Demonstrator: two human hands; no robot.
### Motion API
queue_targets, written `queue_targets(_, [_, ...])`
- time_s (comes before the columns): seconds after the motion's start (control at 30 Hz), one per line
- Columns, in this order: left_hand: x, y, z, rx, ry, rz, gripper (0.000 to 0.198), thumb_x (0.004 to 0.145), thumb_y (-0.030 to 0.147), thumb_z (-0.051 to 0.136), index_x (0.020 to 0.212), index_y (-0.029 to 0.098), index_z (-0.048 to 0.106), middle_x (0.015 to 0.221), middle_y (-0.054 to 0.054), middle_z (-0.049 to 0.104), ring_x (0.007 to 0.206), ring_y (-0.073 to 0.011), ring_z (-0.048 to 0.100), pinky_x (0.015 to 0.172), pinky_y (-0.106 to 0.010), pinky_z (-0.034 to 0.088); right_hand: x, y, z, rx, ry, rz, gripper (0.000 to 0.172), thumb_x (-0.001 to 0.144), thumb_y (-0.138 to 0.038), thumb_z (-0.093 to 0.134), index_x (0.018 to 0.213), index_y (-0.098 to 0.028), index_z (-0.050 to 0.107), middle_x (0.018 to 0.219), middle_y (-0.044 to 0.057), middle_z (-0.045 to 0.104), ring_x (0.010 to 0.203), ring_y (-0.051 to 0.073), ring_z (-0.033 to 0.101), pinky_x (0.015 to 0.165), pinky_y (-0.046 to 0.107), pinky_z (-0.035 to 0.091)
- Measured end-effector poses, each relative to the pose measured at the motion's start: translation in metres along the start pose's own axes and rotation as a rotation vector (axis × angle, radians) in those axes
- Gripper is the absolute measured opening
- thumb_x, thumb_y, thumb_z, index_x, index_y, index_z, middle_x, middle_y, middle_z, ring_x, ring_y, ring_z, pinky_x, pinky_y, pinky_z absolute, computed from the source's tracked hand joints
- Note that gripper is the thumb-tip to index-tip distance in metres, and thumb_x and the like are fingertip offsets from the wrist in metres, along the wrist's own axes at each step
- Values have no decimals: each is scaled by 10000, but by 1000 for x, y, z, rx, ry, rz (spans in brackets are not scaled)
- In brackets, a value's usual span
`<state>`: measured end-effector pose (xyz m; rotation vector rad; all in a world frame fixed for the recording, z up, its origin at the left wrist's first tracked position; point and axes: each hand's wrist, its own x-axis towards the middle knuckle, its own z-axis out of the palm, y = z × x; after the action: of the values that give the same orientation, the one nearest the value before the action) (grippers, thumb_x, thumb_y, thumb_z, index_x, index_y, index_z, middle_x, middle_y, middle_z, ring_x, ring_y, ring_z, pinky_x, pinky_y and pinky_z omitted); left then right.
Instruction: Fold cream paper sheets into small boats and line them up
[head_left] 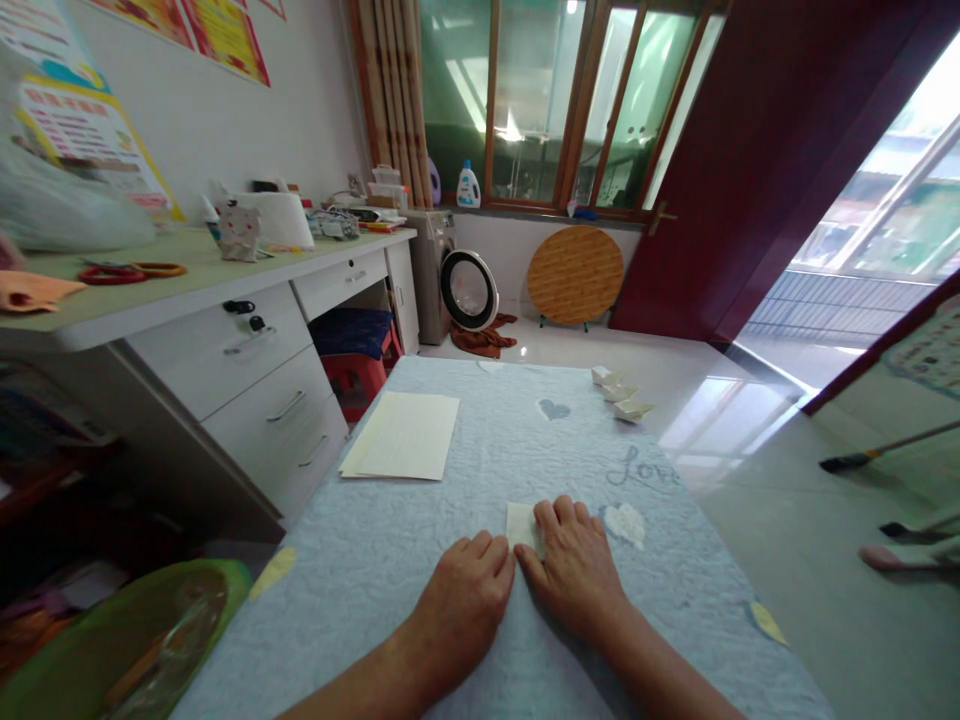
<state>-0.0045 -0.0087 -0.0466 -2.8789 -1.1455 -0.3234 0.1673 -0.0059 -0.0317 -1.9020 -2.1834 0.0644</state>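
Observation:
A small piece of folded cream paper (520, 522) lies on the cloth-covered table near its front, partly hidden under my right hand. My right hand (574, 560) rests over it, fingers bent on the paper and thumb at its lower edge. Fingers curled, my left hand (469, 600) meets the paper's lower left corner, close to my right thumb; its fingertips are mostly hidden. Beyond and to the left lies a stack of cream paper sheets (409, 437). Several small folded paper shapes (621, 393) stand in a row at the table's far right edge.
The pale blue tablecloth (525, 430) covers the table. On the left is a white desk (255, 350) with scissors (112, 272) and a tissue roll (283, 220) on it. A green basin (225, 590) stands by the table's left side. A washing machine (435, 270) is behind, its door open.

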Motion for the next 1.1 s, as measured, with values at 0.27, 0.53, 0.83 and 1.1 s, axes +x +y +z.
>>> queue_targets(0.27, [1,0,-6,3,-92,9,189,887,68,526,1038,129,621,995,-80,635,874,-236,580,752,-383,541,-11,27,-1,22,28,14,361,851,-355,626,1192,-259,560,1007,71,573,956,293,520,819,416,349])
queue_targets(0.53, [-1,0,-3,-4,-83,-1,201,897,76,526,1067,122,622,1016,-85,642,884,-233,586,762,-376,543,-24,55,0,13,11,46,458,882,-358,574,1334,-293,530,1101,94,580,1019,310,518,874,463,376])
queue_targets(0.83, [1,-1,-9,-119,-77,-86,184,889,62,500,954,165,638,970,-68,656,878,-244,591,776,-400,535,-18,78,-18,79,-148,88,555,854,-291,537,1403,-226,491,1202,123,586,1112,312,526,952,455,398])
queue_targets(1.1, [8,-9,-8,-393,86,-344,365,826,206,662,1179,171,575,1171,-90,599,1092,-274,512,997,-449,414,5,54,-8,257,-74,40,562,792,-284,622,1328,-143,531,1274,153,578,1162,318,497,995,433,369])
